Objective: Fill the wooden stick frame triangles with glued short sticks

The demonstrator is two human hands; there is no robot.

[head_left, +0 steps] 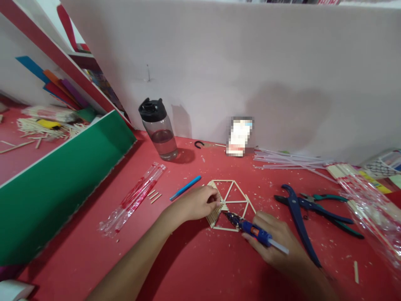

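A flat many-sided frame of thin wooden sticks [236, 202] lies on the red table, with spokes meeting near its middle. Its left section is filled with sticks laid side by side. My left hand [200, 202] rests over this filled section, thumb and finger pinched on a small wooden stick [224, 206] close to the hub; the fingertips partly hide it. My right hand [275, 238] is wrapped round a blue hot glue gun [255, 232], a clear glue stick poking out of its back. The gun's dark, smeared nozzle points at the hub, close to my left fingertips.
A blue pen [185, 188], short stick pieces [156, 198] and plastic wrappers [134, 200] lie left. Behind stand a water bottle [161, 133] and a phone [239, 137]. Pliers [297, 225], glue sticks [288, 159] and packed sticks [366, 205] lie right. A green board [69, 184] borders the left.
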